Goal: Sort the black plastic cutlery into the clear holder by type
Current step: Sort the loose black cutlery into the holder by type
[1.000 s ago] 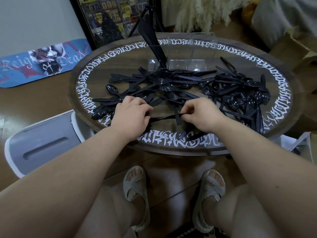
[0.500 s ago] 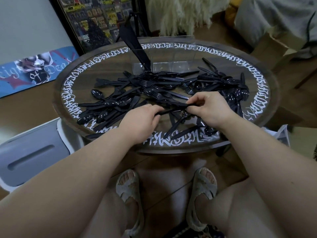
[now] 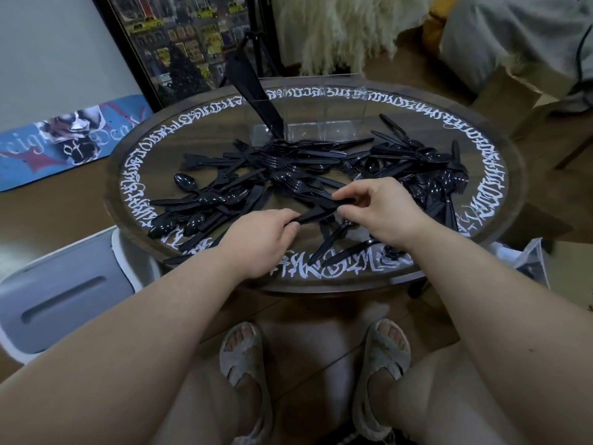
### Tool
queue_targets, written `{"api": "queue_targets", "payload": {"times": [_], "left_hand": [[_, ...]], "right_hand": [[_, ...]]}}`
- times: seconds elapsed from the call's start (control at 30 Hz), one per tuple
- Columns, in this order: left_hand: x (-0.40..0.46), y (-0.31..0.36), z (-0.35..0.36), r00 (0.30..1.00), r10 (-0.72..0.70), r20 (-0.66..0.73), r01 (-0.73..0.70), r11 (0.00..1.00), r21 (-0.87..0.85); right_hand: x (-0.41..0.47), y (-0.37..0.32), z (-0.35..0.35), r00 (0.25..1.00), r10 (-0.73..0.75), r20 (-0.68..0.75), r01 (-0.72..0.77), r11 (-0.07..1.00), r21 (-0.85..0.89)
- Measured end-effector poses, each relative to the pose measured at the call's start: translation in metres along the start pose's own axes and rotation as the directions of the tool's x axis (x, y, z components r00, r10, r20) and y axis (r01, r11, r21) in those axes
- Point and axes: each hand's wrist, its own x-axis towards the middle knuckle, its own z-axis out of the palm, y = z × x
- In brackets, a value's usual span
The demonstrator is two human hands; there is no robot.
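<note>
Black plastic forks, spoons and knives lie in a loose pile [image 3: 288, 175] across the round table [image 3: 500, 175]. A clear holder [image 3: 324, 123] stands at the far side; its left compartment holds a bundle of black knives [image 3: 253, 91] leaning left, the other compartments look empty. My left hand [image 3: 263, 242] grips the near end of a small bunch of black knives [image 3: 321, 211] just above the table. My right hand [image 3: 382, 213] pinches the far end of the same bunch between thumb and fingers.
White lettering rings the table's edge [image 3: 321, 271]. A grey and white stool [image 3: 61, 297] stands left of the table, a skateboard deck [image 3: 64, 139] and a framed poster [image 3: 179, 43] behind it. A cardboard box [image 3: 526, 91] and a plastic bag [image 3: 526, 264] are at the right.
Both hands have lifted away from the near edge and hold a bunch of knives between them, slightly farther in over the pile. The camera view has shifted.
</note>
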Motion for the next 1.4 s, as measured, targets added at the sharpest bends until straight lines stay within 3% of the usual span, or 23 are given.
{"api": "queue_targets", "payload": {"times": [0.23,0.37,0.5,0.73,0.87,0.93,1.0,1.1,1.23,1.4], "left_hand": [[-0.005,-0.009,-0.007,0.995,-0.077,-0.057,0.077,0.997,-0.005],[-0.005,-0.011,-0.011,0.992,-0.089,-0.084,0.087,0.996,-0.030],[-0.006,-0.008,-0.010,0.995,-0.045,-0.085,0.047,0.999,0.021],[-0.011,-0.009,-0.007,0.999,0.034,-0.032,-0.032,0.998,0.060],[-0.016,-0.024,-0.012,1.000,-0.020,0.009,0.020,0.999,0.040],[-0.019,-0.037,-0.018,0.994,-0.099,-0.055,0.101,0.994,0.040],[-0.023,-0.052,-0.026,0.968,-0.190,-0.162,0.199,0.979,0.044],[-0.031,-0.075,-0.035,0.916,-0.313,-0.252,0.329,0.944,0.022],[-0.040,-0.097,-0.036,0.888,-0.381,-0.256,0.395,0.918,0.006],[-0.040,-0.105,-0.030,0.906,-0.348,-0.240,0.364,0.931,0.026]], "right_hand": [[-0.002,0.000,-0.011,0.999,0.027,-0.019,-0.028,0.999,-0.031],[-0.007,0.002,-0.015,0.991,0.103,0.083,-0.098,0.993,-0.069],[-0.008,-0.006,-0.008,0.988,0.089,0.124,-0.080,0.994,-0.075],[-0.003,-0.014,0.013,0.994,0.104,0.041,-0.108,0.987,0.121],[0.005,-0.018,0.027,0.992,0.124,0.023,-0.126,0.963,0.237],[0.012,-0.020,0.037,0.996,0.089,-0.019,-0.086,0.989,0.121],[0.020,-0.025,0.048,1.000,-0.003,-0.008,0.002,0.993,-0.117],[0.034,-0.033,0.069,0.987,-0.134,0.084,0.157,0.897,-0.414],[0.049,-0.041,0.096,0.972,-0.161,0.172,0.231,0.790,-0.568],[0.055,-0.038,0.109,0.967,-0.099,0.233,0.233,0.707,-0.668]]}}
